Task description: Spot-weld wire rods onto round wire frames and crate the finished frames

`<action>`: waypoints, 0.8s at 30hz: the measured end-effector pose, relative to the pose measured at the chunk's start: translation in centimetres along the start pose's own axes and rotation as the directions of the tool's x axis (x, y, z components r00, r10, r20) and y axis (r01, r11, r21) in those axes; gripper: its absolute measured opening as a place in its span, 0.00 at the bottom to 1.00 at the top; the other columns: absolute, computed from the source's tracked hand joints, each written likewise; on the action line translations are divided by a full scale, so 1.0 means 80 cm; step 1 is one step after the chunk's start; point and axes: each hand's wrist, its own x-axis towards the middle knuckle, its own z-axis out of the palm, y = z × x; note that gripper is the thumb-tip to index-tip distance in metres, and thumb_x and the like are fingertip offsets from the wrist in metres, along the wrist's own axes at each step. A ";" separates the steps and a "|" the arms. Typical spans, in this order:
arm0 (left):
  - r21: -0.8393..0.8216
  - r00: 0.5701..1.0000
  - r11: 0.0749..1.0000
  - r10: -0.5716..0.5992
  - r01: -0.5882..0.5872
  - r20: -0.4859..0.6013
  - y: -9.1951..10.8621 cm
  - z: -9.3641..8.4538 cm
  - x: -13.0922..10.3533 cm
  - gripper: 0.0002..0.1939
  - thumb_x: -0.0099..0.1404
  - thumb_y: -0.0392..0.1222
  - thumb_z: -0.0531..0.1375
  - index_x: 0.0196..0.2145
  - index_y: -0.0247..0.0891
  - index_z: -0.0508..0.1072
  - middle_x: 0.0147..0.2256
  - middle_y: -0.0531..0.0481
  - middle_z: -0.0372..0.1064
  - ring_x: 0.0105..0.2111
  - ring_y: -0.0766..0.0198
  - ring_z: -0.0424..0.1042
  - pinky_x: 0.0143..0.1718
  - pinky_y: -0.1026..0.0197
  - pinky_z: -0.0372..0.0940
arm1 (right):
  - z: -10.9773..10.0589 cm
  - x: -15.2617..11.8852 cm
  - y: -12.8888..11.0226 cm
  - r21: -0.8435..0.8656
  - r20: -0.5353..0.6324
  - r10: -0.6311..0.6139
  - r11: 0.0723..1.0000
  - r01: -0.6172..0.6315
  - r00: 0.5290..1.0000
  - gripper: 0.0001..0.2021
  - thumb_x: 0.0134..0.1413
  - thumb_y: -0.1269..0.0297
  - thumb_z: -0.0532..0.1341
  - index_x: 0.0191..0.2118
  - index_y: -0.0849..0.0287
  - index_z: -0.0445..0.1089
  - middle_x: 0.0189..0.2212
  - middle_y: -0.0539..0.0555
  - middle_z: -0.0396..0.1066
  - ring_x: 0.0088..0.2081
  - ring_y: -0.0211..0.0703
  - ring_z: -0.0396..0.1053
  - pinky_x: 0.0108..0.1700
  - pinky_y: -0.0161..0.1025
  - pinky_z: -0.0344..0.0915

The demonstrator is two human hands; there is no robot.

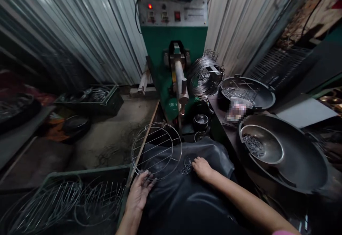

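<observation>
My left hand (140,190) grips the near edge of a round wire rack (157,151), which has two rings joined by parallel bars. The rack is held up over my lap, below the machine's arm and apart from it. On the dark apron (184,199) across my lap lies a small heap of bent wire pieces (186,166). Right beside that heap is my right hand (202,168), its fingers curled and pressed together; anything between them is hidden. Straight ahead, the green machine's arm (181,82) ends in a downward-pointing tip (182,110).
Wire racks (53,203) fill a green crate (88,172) at lower left. On the right, a large pan (301,156) holds a metal bowl (275,146) with small wire pieces; another pan (267,99) stands behind. A wire coil (204,78) leans by the machine's control panel (173,12).
</observation>
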 end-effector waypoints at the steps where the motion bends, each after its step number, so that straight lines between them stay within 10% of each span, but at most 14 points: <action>1: 0.000 1.000 1.000 -0.002 0.002 0.001 0.000 -0.001 -0.001 0.05 0.55 0.30 0.57 0.29 0.37 0.66 0.26 0.52 0.68 0.28 0.65 0.70 0.38 0.52 0.68 | -0.001 0.002 -0.002 -0.016 0.010 -0.010 1.000 0.010 1.000 0.12 0.55 0.75 0.51 0.40 0.66 0.70 0.38 0.63 0.70 0.42 0.51 0.65 0.44 0.44 0.60; 9: 0.002 1.000 1.000 -0.014 0.014 0.026 0.001 -0.012 -0.010 0.04 0.54 0.31 0.58 0.29 0.36 0.67 0.26 0.51 0.68 0.27 0.65 0.70 0.33 0.54 0.69 | -0.009 0.009 -0.024 -0.096 -0.013 -0.046 0.994 0.044 0.999 0.13 0.57 0.74 0.49 0.41 0.66 0.70 0.41 0.64 0.70 0.45 0.52 0.64 0.47 0.45 0.58; 17: 0.004 1.000 1.000 0.001 -0.001 0.012 0.004 -0.005 -0.003 0.06 0.52 0.33 0.61 0.29 0.35 0.67 0.23 0.52 0.66 0.23 0.66 0.68 0.27 0.57 0.68 | -0.056 -0.045 0.015 -0.119 0.147 0.045 0.993 -0.027 0.988 0.15 0.54 0.77 0.50 0.44 0.67 0.69 0.40 0.66 0.71 0.43 0.55 0.68 0.42 0.44 0.64; 24: 0.012 0.996 0.999 0.045 -0.046 0.072 0.001 0.014 0.005 0.11 0.47 0.33 0.64 0.30 0.36 0.67 0.26 0.53 0.67 0.26 0.65 0.69 0.31 0.54 0.69 | -0.032 -0.038 0.009 -0.009 0.314 0.025 1.000 -0.023 0.949 0.14 0.53 0.79 0.51 0.41 0.67 0.70 0.37 0.66 0.73 0.38 0.54 0.72 0.37 0.41 0.65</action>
